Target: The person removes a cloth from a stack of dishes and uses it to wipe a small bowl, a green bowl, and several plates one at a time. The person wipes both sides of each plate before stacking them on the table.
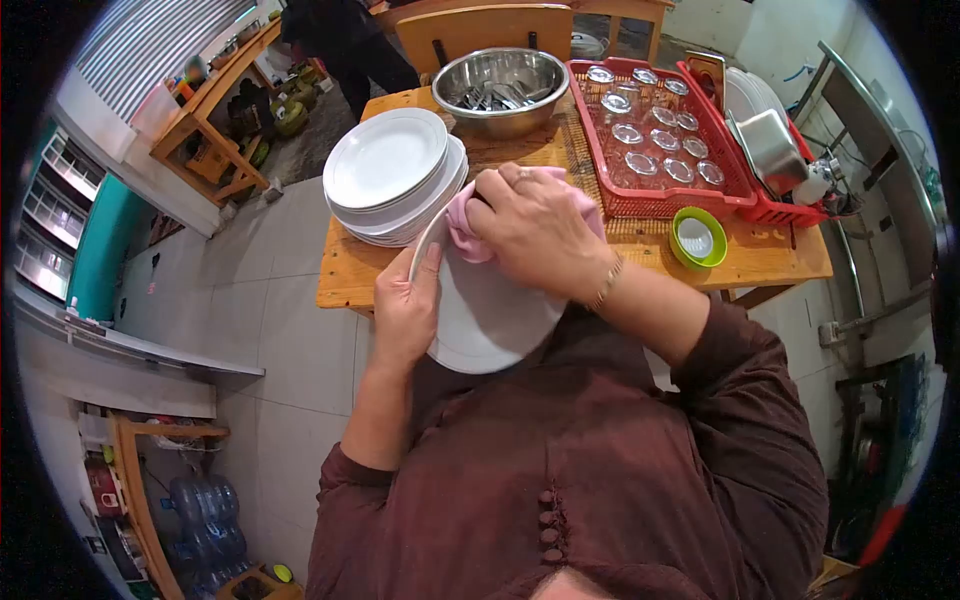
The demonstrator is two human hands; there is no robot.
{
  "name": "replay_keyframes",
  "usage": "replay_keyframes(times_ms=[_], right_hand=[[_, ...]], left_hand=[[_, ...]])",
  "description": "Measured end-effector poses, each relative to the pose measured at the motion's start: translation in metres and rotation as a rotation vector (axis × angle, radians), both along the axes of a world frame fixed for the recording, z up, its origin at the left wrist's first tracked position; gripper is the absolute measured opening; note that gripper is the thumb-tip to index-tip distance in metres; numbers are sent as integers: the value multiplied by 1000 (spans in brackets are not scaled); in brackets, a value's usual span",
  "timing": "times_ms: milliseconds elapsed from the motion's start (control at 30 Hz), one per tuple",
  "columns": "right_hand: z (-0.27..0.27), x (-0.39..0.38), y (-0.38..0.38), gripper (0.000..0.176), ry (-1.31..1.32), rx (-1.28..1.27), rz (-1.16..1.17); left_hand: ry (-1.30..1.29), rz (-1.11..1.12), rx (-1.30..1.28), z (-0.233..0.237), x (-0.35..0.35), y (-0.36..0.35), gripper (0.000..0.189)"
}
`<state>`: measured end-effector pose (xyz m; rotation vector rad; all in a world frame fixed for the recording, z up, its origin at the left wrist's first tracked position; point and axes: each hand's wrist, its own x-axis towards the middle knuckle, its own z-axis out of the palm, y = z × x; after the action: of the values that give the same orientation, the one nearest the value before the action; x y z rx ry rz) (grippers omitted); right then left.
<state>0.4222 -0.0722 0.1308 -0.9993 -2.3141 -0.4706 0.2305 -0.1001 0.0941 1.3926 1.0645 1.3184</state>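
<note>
A white plate (490, 318) is tilted in front of my body, at the near edge of the wooden table. My left hand (408, 305) grips its left rim, thumb on the face. Bunched in my right hand (535, 230) is a pink cloth (470, 215), pressed against the plate's upper part; the fingers are closed round it. Just beyond my left hand stands a stack of white plates (385, 160) on the table's left side.
On the wooden table (640, 240) are a steel bowl (500, 90) of cutlery, a red basket (650, 140) of upturned glasses, green bowls (698, 238) and a red rack (780, 210) with a metal pot. A person (350, 50) stands behind the table.
</note>
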Motion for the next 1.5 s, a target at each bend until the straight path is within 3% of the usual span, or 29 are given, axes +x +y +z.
replay_keyframes(times_ms=[133,233,300,367,467,567,667,800,900,967,1067,1167,1200,1300,1400,1500], right_hand=[[-22,9,12,24,-34,116,30],[-45,15,1,23,138,-205,-140],[-59,4,-11,31,142,-577,-332],[-49,-9,-35,32,164,-885,-295],[-82,-9,-38,22,317,-722,205],[-43,-5,-35,32,670,-1018,170],[-7,12,-19,27,998,-734,174],[-31,9,-6,30,869,-348,-147],[-51,-11,-26,29,689,-362,-74],[-57,-26,-49,30,471,-593,149],[-58,-19,-64,29,171,-855,266],[-37,-4,-58,33,-238,-1025,-80],[-11,3,-57,35,-174,-1077,-215],[3,27,-46,38,-49,-1039,-292],[7,33,-44,35,291,-698,-226],[1,18,-45,30,575,-447,63]], left_hand=[[-35,30,29,-4,2,-2,32],[-90,108,27,-8,0,-5,33],[-133,176,60,-11,2,-1,33],[-183,256,134,-13,10,4,34],[-218,303,136,-7,11,8,35],[-304,271,132,-17,8,13,36],[-282,206,120,-16,9,4,35],[-120,46,91,-26,16,-13,35],[-108,14,55,-29,22,-16,35],[-131,-9,64,-30,22,-14,34],[-168,37,108,-25,18,-10,34],[-230,103,126,-19,5,-6,34],[-260,120,128,-17,0,-5,33],[-315,164,56,-12,-10,-4,33],[-221,125,6,-14,-10,-9,33],[-86,30,67,-14,0,-18,34]])
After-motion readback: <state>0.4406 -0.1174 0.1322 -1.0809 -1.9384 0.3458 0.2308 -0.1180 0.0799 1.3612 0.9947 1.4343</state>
